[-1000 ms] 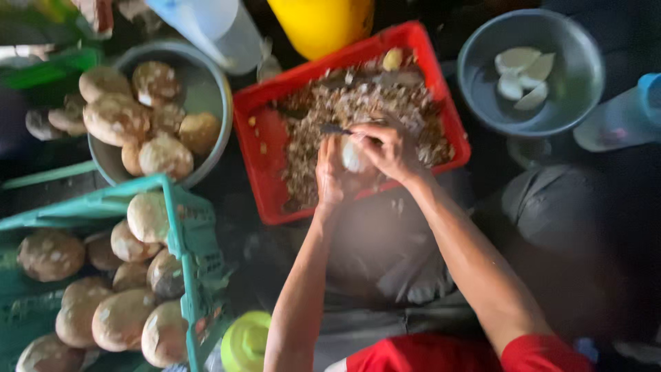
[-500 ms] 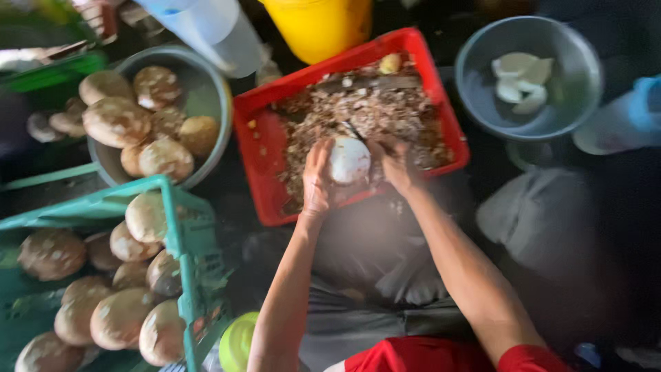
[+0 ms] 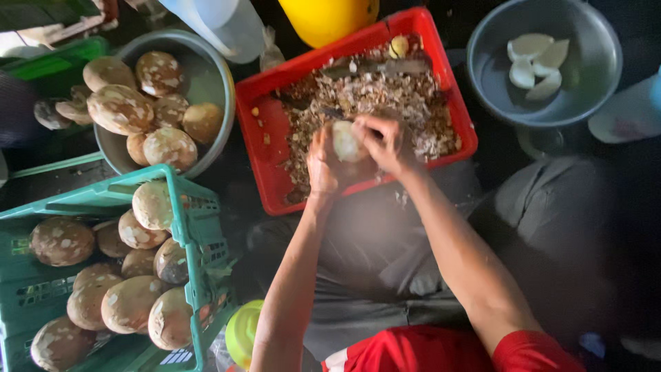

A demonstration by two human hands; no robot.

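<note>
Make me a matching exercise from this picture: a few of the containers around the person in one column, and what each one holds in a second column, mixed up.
Containers:
1. red tray
2. green crate
3. metal bowl at upper right
4. metal bowl at upper left

Contents:
A. a few white peeled pieces
B. brown shavings and scraps, under both hands
C. brown round husked fruits, near the green lid
D. brown round fruits, at the lower left of the picture

Pairs: 1-B, 2-D, 3-A, 4-C
</note>
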